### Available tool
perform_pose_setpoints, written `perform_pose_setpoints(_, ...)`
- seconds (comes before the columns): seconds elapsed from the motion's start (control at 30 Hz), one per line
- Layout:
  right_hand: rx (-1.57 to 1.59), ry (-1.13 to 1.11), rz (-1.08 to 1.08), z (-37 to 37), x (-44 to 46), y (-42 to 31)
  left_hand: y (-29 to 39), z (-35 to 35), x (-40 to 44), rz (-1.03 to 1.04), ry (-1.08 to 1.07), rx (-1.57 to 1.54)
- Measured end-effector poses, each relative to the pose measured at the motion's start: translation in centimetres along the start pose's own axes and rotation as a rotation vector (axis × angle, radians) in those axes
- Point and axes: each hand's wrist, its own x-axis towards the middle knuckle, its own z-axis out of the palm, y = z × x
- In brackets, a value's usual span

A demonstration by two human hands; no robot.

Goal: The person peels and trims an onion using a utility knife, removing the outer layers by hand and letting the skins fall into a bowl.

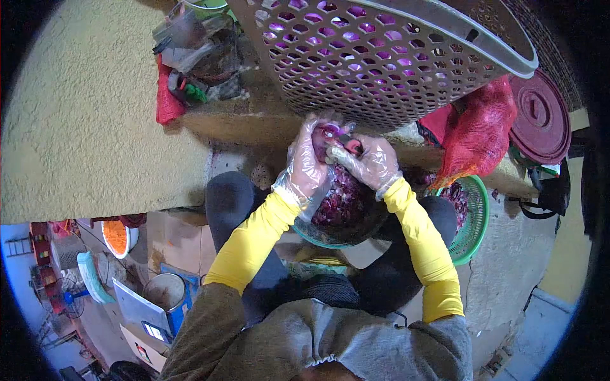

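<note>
Both my hands wear clear plastic gloves and meet over a basin (316, 242) between my knees. My left hand (307, 162) is closed around a red onion (328, 134), partly hidden by the fingers. Close against it, my right hand (373, 162) has its fingers curled on a small object with a reddish-pink end (353, 147); its kind cannot be made out. Chopped purple-red onion pieces or skins (343, 198) lie in the basin below.
A large perforated basket (489, 54) of purple onions stands tilted just ahead. Red mesh sacking (480, 136) hangs beside a maroon lid (540, 117). At right is a green basket (485, 222) with purple scraps. A metal pot (166, 291) and orange-filled bowl (117, 238) are at left.
</note>
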Motion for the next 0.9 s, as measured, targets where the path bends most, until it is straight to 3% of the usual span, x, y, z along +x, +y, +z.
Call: perform_pose_setpoints(0.9,-0.009,-0.05,0.009,-0.7,-0.1,-0.5,0.2,1.2,-0.8,0.071,0.016,0.035)
